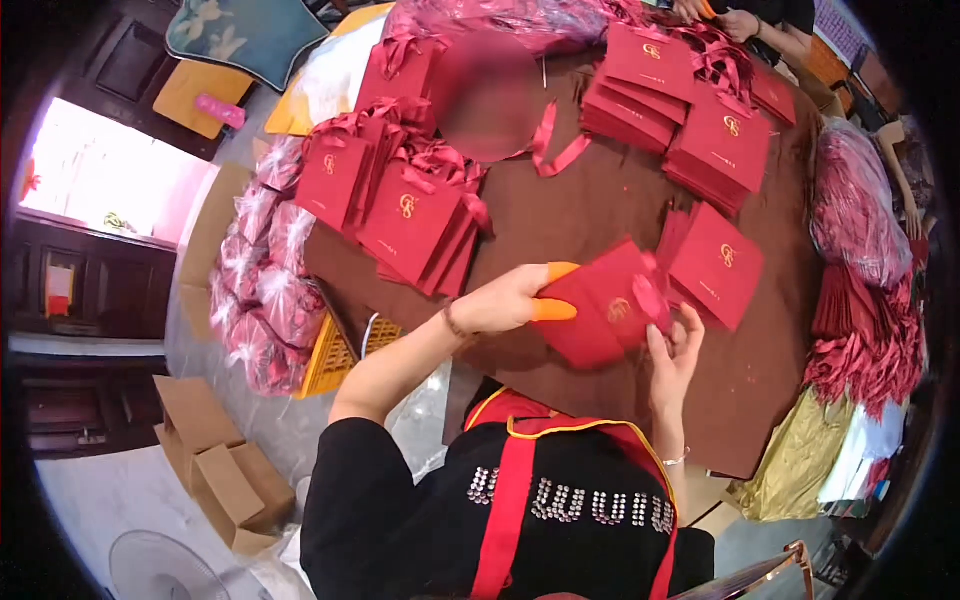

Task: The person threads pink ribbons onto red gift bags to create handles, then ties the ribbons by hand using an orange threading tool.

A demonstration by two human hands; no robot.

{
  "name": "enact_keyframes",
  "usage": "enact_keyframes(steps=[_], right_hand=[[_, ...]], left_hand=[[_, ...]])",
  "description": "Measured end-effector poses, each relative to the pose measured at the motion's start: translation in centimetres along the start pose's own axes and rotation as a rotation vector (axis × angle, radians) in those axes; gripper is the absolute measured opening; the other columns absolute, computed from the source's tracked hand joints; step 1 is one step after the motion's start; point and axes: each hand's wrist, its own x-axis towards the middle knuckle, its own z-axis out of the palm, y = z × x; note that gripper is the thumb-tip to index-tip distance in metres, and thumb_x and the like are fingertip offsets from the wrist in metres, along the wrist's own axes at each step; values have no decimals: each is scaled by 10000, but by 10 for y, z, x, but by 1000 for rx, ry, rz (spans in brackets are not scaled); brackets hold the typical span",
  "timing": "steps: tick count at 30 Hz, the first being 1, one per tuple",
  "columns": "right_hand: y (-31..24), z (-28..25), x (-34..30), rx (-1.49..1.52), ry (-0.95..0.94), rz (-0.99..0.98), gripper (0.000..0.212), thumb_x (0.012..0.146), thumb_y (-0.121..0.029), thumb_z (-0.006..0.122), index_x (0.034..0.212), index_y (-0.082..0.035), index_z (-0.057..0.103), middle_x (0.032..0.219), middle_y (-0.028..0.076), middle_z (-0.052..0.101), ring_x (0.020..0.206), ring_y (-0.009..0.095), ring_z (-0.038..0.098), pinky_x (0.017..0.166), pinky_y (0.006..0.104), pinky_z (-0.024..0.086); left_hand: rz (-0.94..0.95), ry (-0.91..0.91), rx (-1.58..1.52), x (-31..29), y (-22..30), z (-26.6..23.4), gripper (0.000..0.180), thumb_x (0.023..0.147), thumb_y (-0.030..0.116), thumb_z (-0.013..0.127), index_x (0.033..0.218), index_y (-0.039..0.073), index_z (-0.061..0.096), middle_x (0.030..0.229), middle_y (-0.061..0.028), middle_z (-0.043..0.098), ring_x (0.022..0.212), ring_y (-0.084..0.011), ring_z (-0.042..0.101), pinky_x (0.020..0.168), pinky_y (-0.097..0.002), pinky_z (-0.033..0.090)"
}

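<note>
A small red paper gift bag [590, 318] with a gold emblem is held tilted above the brown-covered table. My left hand [515, 300], with orange finger covers on thumb and forefinger, grips the bag's left edge. At its right side, my right hand [677, 350] has its fingers curled, thumb and fingertips at the bag's pink-red ribbon [650, 297]. Just beyond my right hand lies a fanned pile of similar red bags [715, 265]. Farther left stand more red bags [410, 220] with ribbon handles, and a loose ribbon [555, 150] lies on the cloth.
Stacked red bags [715, 150] cover the far right of the brown table [520, 220]. Plastic-wrapped bundles [265, 290] sit left, beside a yellow crate [335, 355]. Open cardboard boxes [225, 465] and a fan [165, 570] are lower left. Another person's hands [735, 22] work at the far edge.
</note>
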Motion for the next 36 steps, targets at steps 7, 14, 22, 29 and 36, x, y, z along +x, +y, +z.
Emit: enact_keyframes(steps=[7,14,22,29,36], right_hand=[[10,38,13,-45,-363,183,597,867,-68,586,1386,-74,292,1151,72,523,891,123,559,759,255,470],[16,46,2,100,-399,482,558,895,-110,555,1390,-64,302,1146,104,549,890,157,583,759,277,485],[21,35,5,22,-488,383,410,891,-110,560,1278,-33,447,1124,92,571,904,142,582,757,259,474],[26,45,6,-3,-508,454,373,885,-72,576,1241,-13,484,1070,61,574,881,91,568,765,235,474],[27,35,3,16,-471,451,371,884,-79,578,1236,-10,485,1072,66,569,887,101,566,763,243,480]], left_hand=[[268,595,1412,-29,-18,21,463,705,47,575,1168,67,586,1151,-87,546,973,-268,520,826,-380,411],[162,549,1436,-28,-54,37,489,680,98,575,1169,93,588,1173,-87,521,1019,-259,479,852,-416,367],[390,870,1415,-64,28,12,510,703,98,553,1203,-4,548,1329,-139,463,1124,-295,491,892,-426,394],[-86,1080,1605,-96,-14,-56,553,694,66,554,1244,25,520,1343,-134,446,1134,-302,467,868,-431,385],[-222,1061,1730,-67,-27,-70,481,816,327,591,1233,92,542,1321,-121,460,1085,-276,469,866,-412,381]])
